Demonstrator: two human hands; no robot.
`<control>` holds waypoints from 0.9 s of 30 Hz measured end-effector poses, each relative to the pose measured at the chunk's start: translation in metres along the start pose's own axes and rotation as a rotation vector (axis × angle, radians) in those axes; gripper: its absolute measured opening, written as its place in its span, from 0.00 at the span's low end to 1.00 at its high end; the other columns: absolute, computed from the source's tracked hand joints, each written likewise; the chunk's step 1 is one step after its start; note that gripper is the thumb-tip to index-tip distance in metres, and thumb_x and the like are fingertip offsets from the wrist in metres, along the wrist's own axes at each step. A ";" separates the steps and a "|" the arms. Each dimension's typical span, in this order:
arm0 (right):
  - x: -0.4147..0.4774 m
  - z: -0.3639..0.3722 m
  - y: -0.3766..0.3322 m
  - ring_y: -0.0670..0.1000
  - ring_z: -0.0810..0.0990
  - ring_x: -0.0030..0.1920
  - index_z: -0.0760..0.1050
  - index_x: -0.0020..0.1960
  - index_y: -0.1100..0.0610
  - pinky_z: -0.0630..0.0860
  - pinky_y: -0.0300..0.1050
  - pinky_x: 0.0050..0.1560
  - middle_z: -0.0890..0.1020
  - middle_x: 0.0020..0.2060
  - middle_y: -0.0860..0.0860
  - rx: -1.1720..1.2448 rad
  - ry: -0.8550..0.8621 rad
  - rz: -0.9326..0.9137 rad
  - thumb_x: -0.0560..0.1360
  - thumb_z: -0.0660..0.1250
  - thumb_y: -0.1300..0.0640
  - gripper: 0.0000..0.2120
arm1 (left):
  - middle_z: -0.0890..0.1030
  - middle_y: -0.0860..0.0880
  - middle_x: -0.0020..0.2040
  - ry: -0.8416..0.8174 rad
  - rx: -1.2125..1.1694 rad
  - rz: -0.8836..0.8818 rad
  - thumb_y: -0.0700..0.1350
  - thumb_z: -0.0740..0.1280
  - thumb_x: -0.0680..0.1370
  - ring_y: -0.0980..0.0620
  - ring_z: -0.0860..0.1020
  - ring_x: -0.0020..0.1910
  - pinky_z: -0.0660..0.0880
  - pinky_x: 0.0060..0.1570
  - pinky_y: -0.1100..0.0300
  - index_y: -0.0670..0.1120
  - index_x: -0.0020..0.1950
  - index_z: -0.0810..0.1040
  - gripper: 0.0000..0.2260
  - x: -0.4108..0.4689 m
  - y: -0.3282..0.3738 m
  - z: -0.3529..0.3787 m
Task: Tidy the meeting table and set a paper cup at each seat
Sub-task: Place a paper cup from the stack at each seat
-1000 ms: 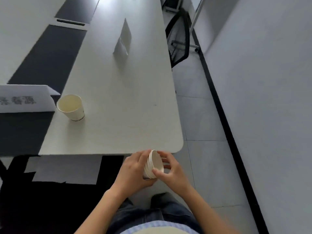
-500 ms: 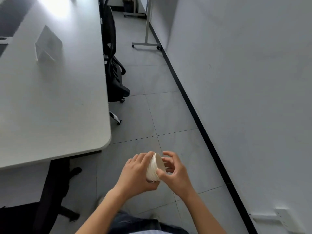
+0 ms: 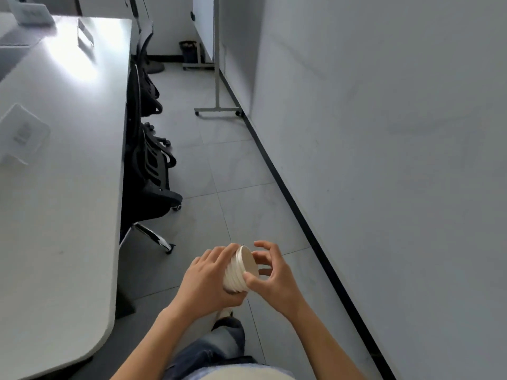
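Observation:
A stack of nested white paper cups [image 3: 240, 271] lies sideways in front of me, over the floor, its open mouth turned to the right. My left hand [image 3: 208, 283] wraps around the stack's body. My right hand [image 3: 270, 272] pinches the rim of the outermost cup with thumb and fingertips. The white meeting table [image 3: 63, 204] runs along my left, its rounded corner near my left arm. No cup stands on the part of the table in view.
White name cards [image 3: 23, 134] stand on the table, more further back [image 3: 85, 37]. Black office chairs [image 3: 149, 171] are pushed in along the table's right edge. A whiteboard stand [image 3: 218, 78] is by the grey wall on the right. A tiled aisle runs between them.
The view has swung right and forward along the aisle. The table's end and the cup standing on it have left the view. My right fingers have spread around the top cup's rim.

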State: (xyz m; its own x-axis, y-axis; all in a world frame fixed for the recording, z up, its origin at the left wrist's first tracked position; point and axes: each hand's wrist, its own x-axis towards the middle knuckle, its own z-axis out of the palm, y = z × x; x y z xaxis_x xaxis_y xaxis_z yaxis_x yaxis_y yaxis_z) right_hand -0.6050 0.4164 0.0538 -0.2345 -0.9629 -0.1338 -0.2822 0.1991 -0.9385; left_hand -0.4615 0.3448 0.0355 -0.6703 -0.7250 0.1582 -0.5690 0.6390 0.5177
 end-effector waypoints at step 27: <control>0.450 -0.103 -0.063 0.38 0.75 0.54 0.63 0.60 0.41 0.73 0.30 0.50 0.74 0.54 0.38 0.056 -0.337 -0.264 0.57 0.71 0.42 0.33 | 0.77 0.53 0.56 0.409 -0.131 -0.304 0.58 0.70 0.62 0.57 0.76 0.53 0.76 0.52 0.55 0.55 0.63 0.63 0.32 0.379 -0.115 -0.046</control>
State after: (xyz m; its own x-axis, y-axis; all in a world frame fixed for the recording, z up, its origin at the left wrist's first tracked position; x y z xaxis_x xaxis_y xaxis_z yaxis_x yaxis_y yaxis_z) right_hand -0.7884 -0.0108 0.0854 0.1588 -0.9870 0.0253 -0.2385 -0.0632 -0.9691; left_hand -0.6283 -0.0152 0.0749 -0.2282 -0.9305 0.2865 -0.6271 0.3656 0.6878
